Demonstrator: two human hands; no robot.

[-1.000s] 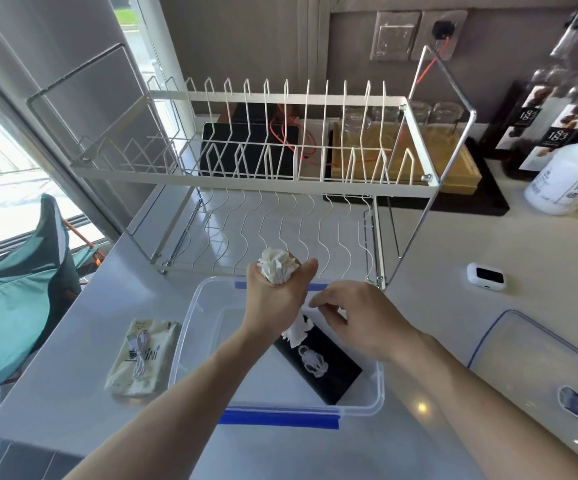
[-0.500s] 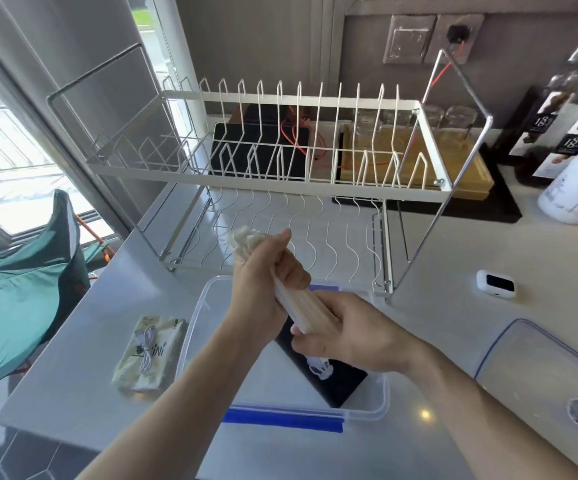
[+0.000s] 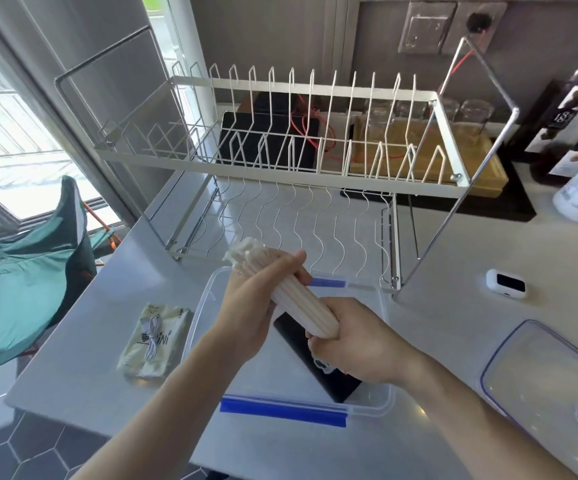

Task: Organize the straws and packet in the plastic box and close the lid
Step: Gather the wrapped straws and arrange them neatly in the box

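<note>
Your left hand is curled round the upper part of the bundle of straws, thumb laid across the top and fingers wrapped beneath, so the frayed paper ends stick out past it toward the upper left. Your right hand closes round the lower end of the same bundle, fingers folded tight over it; the bundle runs on a slant from the middle of the frame down to the right, held between both hands above the plastic box. That box sits open at lower centre on the pale counter, with a blue clip along its near rim and another at its far rim. Inside it, partly hidden by your right hand, a black packet lies flat on the bottom. The clear lid rests apart from the box at the lower right of the frame. Just left of the box lies a pale pouch with a white cable on top of it. A white wire dish rack stands behind the box across the middle of the frame, and a small white device with a dark face lies on the counter to the right.
</note>
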